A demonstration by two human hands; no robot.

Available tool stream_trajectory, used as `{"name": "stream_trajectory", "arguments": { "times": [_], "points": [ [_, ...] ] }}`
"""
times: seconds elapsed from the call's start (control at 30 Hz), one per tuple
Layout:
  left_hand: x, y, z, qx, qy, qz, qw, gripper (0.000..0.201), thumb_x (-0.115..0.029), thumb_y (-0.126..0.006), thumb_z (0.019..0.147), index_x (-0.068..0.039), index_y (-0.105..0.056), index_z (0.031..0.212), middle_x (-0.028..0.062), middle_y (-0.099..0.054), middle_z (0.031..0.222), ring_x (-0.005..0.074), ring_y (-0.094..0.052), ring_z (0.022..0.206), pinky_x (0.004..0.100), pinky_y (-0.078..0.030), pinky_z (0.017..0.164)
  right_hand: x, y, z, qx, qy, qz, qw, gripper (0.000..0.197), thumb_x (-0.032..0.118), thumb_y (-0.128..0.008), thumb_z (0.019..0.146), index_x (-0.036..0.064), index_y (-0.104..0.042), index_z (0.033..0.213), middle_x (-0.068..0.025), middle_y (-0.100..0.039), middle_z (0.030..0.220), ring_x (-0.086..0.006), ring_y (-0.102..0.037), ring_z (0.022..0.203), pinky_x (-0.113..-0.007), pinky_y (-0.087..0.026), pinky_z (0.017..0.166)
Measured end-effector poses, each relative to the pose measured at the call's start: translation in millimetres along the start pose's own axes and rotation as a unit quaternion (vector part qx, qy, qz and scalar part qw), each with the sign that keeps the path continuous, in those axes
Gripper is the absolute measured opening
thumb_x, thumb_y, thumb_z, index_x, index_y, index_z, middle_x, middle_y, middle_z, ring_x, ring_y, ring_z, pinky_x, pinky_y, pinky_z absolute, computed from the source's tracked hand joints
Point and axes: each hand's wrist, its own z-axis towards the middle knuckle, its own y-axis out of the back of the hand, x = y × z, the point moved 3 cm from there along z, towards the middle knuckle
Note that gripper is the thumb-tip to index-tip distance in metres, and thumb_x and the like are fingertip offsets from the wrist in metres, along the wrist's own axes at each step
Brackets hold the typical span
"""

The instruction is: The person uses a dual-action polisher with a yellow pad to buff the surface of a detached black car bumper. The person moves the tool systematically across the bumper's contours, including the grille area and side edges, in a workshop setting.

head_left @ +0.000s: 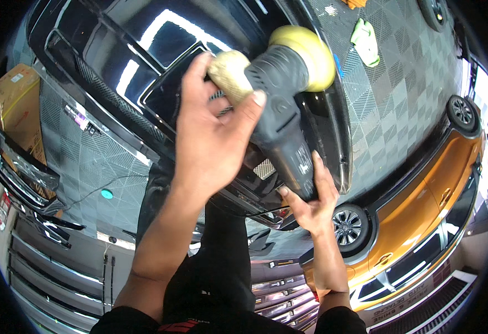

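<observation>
Polisher (280,119) tilted above the black car (238,22), its yellow pad (323,58) toward the upper right, I had it firmly in my right hand (313,209), fingers and thumb wrapped around the rear end. My left hand (213,133) spread its fingers wide about the pale knob (230,75); I couldn't tell whether they gripped.

Left hand (213,131) slightly blurred, fingers partly hidden behind the knob (230,72). Polisher (280,114) print too small to read; its head hides part of the yellow pad (323,61). Top edge cuts off black car (124,33), orange cloth (355,3) and upper-right wheel (434,15).
</observation>
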Motion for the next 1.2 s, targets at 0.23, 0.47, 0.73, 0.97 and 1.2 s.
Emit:
{"name": "stream_trajectory", "arguments": {
  "times": [0.23,0.47,0.73,0.97,1.2],
  "points": [
    [-4.9,7.1,10.6,-0.001,-0.012,0.032,0.999,0.086,-0.008,-0.080,0.100,0.003,-0.023,0.164,0.0231,-0.057,0.139,0.0254,-0.066,0.122,0.0361,-0.062,0.099,-0.4,-6.5,6.3,-0.004,-0.010,0.011,1.000,0.096,0.022,-0.097,0.069,-0.0002,-0.059,0.154,-0.0207,-0.075,0.112,-0.0351,-0.070,0.087,-0.044,-0.056,0.084],
    [22.5,-14.9,-24.8,0.005,0.018,0.034,0.999,0.088,-0.005,-0.081,0.098,0.004,-0.023,0.164,0.0236,-0.055,0.143,0.0253,-0.064,0.126,0.0387,-0.061,0.102,-29.9,3.5,-35.8,0.001,-0.018,0.001,1.000,0.096,0.022,-0.097,0.069,-0.0022,-0.058,0.153,-0.0214,-0.074,0.110,-0.0364,-0.070,0.088,-0.046,-0.055,0.084],
    [47.2,-32.4,-52.0,0.019,0.030,0.067,0.997,0.091,-0.007,-0.082,0.098,0.008,-0.021,0.164,0.0255,-0.051,0.148,0.0280,-0.062,0.129,0.0408,-0.061,0.104,-56.3,6.7,-70.6,-0.011,-0.013,0.004,1.000,0.095,0.021,-0.096,0.068,-0.0035,-0.058,0.152,-0.0205,-0.074,0.107,-0.0357,-0.070,0.086,-0.045,-0.054,0.083],
    [65.8,-42.6,-70.7,0.030,0.041,0.137,0.989,0.092,-0.009,-0.082,0.098,0.002,-0.021,0.167,0.0217,-0.050,0.147,0.0255,-0.060,0.127,0.0384,-0.060,0.103,-70.3,12.1,-94.4,-0.010,-0.027,0.006,1.000,0.096,0.019,-0.096,0.066,-0.0033,-0.059,0.151,-0.0197,-0.074,0.107,-0.0349,-0.070,0.085,-0.044,-0.053,0.082],
    [83.7,-50.7,-87.0,0.047,0.052,0.173,0.982,0.094,-0.013,-0.082,0.098,0.007,-0.021,0.166,0.0276,-0.040,0.154,0.0299,-0.063,0.127,0.0404,-0.060,0.103,-86.7,18.0,-113.8,-0.005,-0.035,0.009,0.999,0.096,0.018,-0.096,0.065,-0.0030,-0.059,0.151,-0.0201,-0.074,0.108,-0.0352,-0.070,0.085,-0.044,-0.053,0.082]
  ]
}}
